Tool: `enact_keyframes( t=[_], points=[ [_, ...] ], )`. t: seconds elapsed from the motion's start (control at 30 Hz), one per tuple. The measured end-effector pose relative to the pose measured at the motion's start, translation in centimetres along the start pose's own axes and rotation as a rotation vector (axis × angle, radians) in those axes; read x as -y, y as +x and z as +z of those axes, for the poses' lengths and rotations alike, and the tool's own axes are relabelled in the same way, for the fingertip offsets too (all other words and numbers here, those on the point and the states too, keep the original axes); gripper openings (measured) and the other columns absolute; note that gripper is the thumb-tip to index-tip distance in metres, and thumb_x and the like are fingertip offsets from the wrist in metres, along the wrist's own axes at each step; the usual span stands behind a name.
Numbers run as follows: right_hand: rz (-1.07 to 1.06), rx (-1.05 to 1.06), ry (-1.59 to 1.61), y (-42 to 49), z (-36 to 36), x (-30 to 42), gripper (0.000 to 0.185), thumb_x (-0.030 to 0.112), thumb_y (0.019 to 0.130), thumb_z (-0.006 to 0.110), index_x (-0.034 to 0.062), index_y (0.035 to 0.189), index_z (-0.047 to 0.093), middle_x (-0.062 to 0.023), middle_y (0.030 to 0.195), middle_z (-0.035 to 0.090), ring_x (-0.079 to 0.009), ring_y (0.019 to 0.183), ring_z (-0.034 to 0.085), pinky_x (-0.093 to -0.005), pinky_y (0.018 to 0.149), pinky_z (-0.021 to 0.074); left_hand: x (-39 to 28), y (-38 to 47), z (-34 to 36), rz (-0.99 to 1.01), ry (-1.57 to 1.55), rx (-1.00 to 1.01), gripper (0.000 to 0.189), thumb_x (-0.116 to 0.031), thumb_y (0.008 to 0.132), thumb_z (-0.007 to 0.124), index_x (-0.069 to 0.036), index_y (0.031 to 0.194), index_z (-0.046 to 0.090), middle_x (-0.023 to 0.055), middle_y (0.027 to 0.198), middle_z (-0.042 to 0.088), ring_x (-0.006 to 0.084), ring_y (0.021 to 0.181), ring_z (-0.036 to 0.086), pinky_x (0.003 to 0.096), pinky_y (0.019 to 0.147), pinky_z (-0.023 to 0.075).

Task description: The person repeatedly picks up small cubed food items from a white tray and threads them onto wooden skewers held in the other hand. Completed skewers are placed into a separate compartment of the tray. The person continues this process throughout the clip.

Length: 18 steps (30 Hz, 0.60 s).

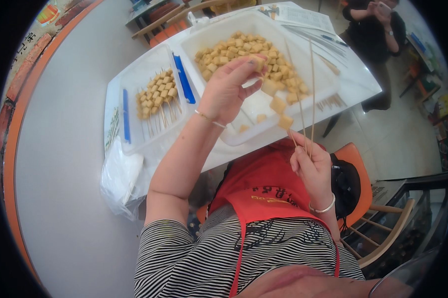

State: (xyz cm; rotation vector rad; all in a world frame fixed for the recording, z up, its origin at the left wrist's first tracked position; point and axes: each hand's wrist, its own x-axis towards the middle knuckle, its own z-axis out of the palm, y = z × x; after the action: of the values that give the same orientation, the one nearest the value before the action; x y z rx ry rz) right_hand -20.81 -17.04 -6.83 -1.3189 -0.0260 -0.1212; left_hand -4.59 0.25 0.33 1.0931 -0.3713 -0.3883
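My left hand (224,83) pinches a yellow-brown tofu-like cube (260,64) over a large white plastic tub (242,138). Loose cubes (242,46) are heaped in the tub's far part, with a few near its front wall. Lower right, my right hand (313,164) grips a bamboo skewer threaded with several cubes (278,105), its upper end partly hidden near my left fingers. Two bare bamboo skewers (313,89) also rise from the right hand. Left of the tub, a shallower clear tray (134,151) holds loaded cube skewers (158,93) lying side by side.
Blue latches (184,79) flank the tray. A plastic bag (121,175) hangs at the table's near left corner. Printed paper (306,18), a pen (334,40) and thin sticks (330,101) lie right of the tub. Another person (376,33) holds a phone. An orange chair (354,160) stands behind my right arm.
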Motion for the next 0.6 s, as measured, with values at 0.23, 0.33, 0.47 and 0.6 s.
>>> enact_keyframes(
  t=[0.23, 0.33, 0.47, 0.6],
  points=[
    [0.058, -0.008, 0.069, 0.7, 0.6, 0.8, 0.033, 0.007, 0.097, 0.044, -0.0005, 0.127, 0.054, 0.0032, 0.062, 0.050, -0.0004, 0.051, 0.039, -0.0153, 0.046, 0.0277, 0.6, -0.4, 0.8, -0.042, 0.040, 0.026, 0.035, -0.028, 0.095, 0.055, -0.007, 0.123, 0.056, 0.0019, 0.104, 0.063, 0.0084, 0.096, 0.057, 0.0286, 0.086, 0.0473],
    [0.095, -0.001, 0.142, 0.9, 0.6, 0.9, 0.034, 0.008, 0.097, 0.043, -0.0002, 0.129, 0.053, 0.0029, 0.061, 0.049, -0.0008, 0.049, 0.037, -0.0155, 0.044, 0.0272, 0.8, -0.5, 1.1, -0.093, -0.071, 0.069, 0.040, -0.027, 0.096, 0.054, -0.005, 0.129, 0.050, 0.0058, 0.109, 0.064, 0.0130, 0.105, 0.058, 0.0307, 0.091, 0.0472],
    [0.100, 0.025, 0.225, 1.2, 0.6, 0.9, 0.034, 0.008, 0.098, 0.043, -0.0002, 0.129, 0.052, 0.0024, 0.061, 0.049, -0.0012, 0.047, 0.034, -0.0153, 0.043, 0.0268, 1.6, -1.3, 1.8, -0.162, -0.144, 0.128, 0.041, -0.026, 0.096, 0.052, -0.002, 0.129, 0.048, 0.0117, 0.114, 0.063, 0.0200, 0.112, 0.058, 0.0324, 0.095, 0.0469],
    [0.102, 0.044, 0.243, 1.2, 0.7, 0.8, 0.034, 0.008, 0.098, 0.043, -0.0002, 0.129, 0.052, 0.0020, 0.062, 0.050, -0.0013, 0.046, 0.034, -0.0152, 0.043, 0.0269, 1.6, -0.9, 2.1, -0.075, -0.162, 0.059, 0.036, -0.025, 0.096, 0.053, 0.000, 0.122, 0.052, 0.0132, 0.113, 0.063, 0.0220, 0.108, 0.061, 0.0326, 0.094, 0.0483]
  ],
)
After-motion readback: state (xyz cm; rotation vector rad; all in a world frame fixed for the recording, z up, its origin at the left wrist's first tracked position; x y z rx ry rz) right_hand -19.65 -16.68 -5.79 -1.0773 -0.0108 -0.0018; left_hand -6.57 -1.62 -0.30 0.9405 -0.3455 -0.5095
